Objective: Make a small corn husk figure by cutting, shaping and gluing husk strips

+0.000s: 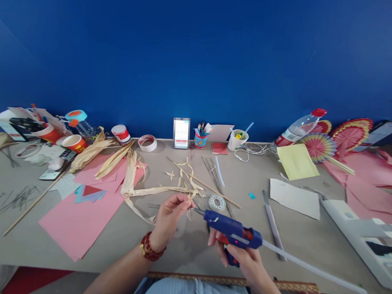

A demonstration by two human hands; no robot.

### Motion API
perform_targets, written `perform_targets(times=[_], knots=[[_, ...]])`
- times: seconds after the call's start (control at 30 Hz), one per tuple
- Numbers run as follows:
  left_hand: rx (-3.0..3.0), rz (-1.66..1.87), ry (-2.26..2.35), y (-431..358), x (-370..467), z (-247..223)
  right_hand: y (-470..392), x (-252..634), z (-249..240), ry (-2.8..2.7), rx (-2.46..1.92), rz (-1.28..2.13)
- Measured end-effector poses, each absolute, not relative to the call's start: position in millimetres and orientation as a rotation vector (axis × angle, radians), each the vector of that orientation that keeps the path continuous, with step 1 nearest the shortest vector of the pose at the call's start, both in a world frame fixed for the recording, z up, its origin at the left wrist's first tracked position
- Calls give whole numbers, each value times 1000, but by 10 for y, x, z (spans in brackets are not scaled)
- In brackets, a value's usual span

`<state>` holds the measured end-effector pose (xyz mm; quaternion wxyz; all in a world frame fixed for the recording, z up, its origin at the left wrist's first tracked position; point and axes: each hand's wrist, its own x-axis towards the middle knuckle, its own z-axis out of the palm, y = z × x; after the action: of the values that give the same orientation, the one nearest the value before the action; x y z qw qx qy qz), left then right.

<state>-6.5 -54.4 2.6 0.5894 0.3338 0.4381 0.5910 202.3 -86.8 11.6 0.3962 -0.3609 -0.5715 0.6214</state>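
Observation:
My right hand (pixel 249 260) is wrapped round the handle of a blue hot glue gun (pixel 228 226), with a long translucent glue stick (pixel 317 269) jutting from its back. The gun's metal nozzle (pixel 198 211) points left, at the fingertips of my left hand (pixel 167 219). Between thumb and forefinger, that hand pinches a small pale strip of corn husk (pixel 189 213); its exact shape is partly hidden by the fingers. Just beyond lie thin torn husk pieces (pixel 183 177). A longer husk strip (pixel 158 190) stretches off to the left.
A roll of clear tape (pixel 217 202), a thin wooden stick (pixel 216 192) and wires lie past the gun. Pink paper (pixel 82 224) and dried husks (pixel 93 155) cover the left. On the right are a utility knife (pixel 273 226), white card (pixel 294 197) and a leaning bottle (pixel 297 127).

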Motion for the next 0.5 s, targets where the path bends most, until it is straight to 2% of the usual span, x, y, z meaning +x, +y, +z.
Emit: perform_targets(times=[0.1, 0.17, 0.37, 0.5], knots=[[743, 1377, 1019, -543, -63, 38, -825, 2227, 115, -1420, -907, 1421], [723, 1387, 1008, -543, -64, 58, -744, 2464, 152, -1446, -1055, 1186], [673, 1380, 982, -546, -80, 97, -480, 3368, 154, -1580, -2027, 53], [688, 1374, 968, -548, -80, 98, -378, 3925, -83, -1875, -2125, -99]])
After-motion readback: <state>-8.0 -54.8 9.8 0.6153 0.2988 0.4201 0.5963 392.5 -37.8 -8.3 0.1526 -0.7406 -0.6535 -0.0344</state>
